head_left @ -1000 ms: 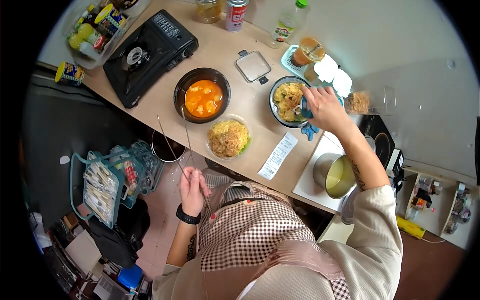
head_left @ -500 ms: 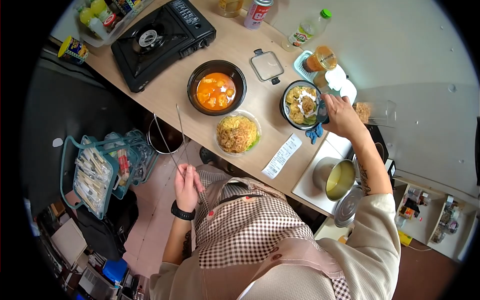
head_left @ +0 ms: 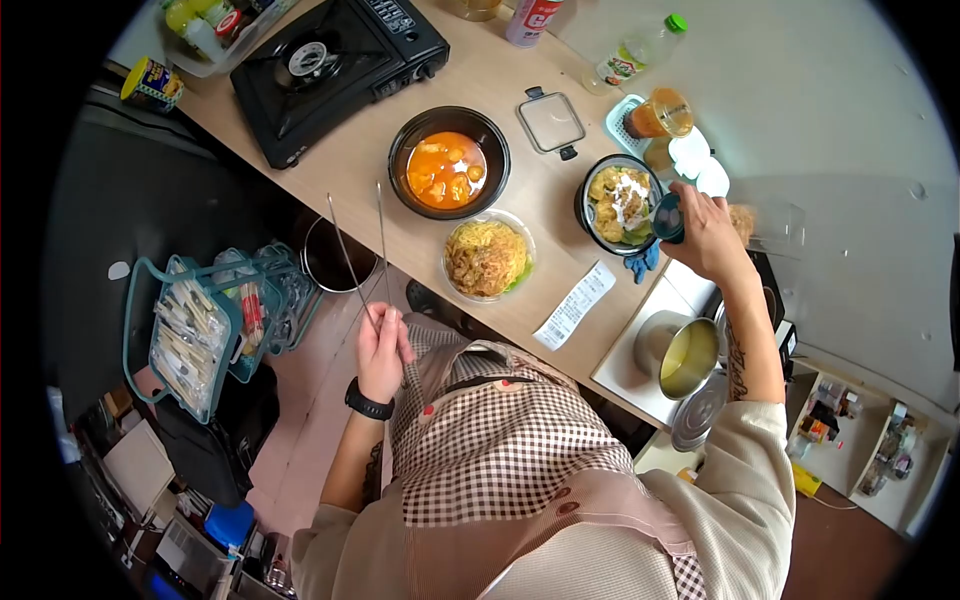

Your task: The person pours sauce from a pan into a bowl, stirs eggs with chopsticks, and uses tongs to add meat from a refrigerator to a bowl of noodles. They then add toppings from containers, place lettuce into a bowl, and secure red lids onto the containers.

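Observation:
My right hand (head_left: 708,232) grips a small dark teal cup (head_left: 669,218), tilted at the right rim of a black bowl (head_left: 583,222). In that bowl lie golden pieces of food and greens, topped with a patch of white sauce (head_left: 630,195). Low in front of the counter, my left hand (head_left: 382,350) is closed round a pair of long metal chopsticks (head_left: 345,245), their tips spread apart and pointing away from me. Nearest to them are a black bowl of orange-red soup (head_left: 447,172) and a clear bowl of noodles (head_left: 488,258) with a crumbly brown topping.
A gas stove (head_left: 335,75) stands at the back left. A clear lid (head_left: 552,121), a receipt (head_left: 575,305), and a blue cloth-like item (head_left: 642,264) lie on the counter (head_left: 345,150). At the right stands a metal pot (head_left: 688,358) of yellow liquid; bottles line the wall.
The cup has tipped back slightly at the bowl's rim, showing its opening more. More white sauce shows on the food. My left hand keeps hold of the chopsticks. The view has shifted slightly.

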A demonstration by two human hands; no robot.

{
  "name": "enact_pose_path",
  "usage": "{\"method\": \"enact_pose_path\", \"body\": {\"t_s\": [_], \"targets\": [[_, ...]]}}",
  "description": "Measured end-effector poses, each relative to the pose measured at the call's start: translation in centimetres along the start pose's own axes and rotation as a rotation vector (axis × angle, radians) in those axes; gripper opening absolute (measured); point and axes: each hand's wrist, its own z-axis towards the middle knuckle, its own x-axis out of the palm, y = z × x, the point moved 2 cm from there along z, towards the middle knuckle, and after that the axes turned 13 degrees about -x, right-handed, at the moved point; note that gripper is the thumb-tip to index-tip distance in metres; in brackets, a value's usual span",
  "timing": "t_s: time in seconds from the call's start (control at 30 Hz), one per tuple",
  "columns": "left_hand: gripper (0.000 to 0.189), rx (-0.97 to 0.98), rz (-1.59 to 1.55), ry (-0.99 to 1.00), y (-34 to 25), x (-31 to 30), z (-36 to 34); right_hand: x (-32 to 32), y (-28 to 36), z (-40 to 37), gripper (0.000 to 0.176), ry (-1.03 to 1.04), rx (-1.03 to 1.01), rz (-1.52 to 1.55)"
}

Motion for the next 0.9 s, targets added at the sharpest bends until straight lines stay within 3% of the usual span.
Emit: {"method": "enact_pose_path", "body": {"t_s": [0.27, 0.37, 0.43, 0.63, 0.7, 0.9], "targets": [[0.02, -0.014, 0.103, 0.007, 0.0, 0.0, 0.6, 1.5, -1.7, -1.0, 0.079, -0.12, 0.102, 0.047], [0.02, -0.013, 0.117, -0.008, 0.1, -0.1, 0.8, 3.3, -2.1, -2.5, 0.082, -0.211, 0.311, 0.398], [0.02, -0.006, 0.111, 0.004, 0.3, -0.3, 0.9, 4.4, -1.7, -3.4, 0.085, -0.4, 0.268, 0.618], [0.021, -0.01, 0.106, -0.022, 0.4, 0.1, 1.2, 5.4, 1.0, -5.3, 0.094, -0.628, 0.213, 0.823], [0.018, 0.007, 0.143, -0.037, 0.6, -0.2, 1.5, 6.3, 0.8, -6.8, 0.101, -0.828, 0.273, 1.105], [0.019, 0.031, 0.192, -0.103, 2.5, -0.6, 2.4, 6.0, -3.7, -12.9, 0.086, -0.906, 0.512, 0.88]]}}
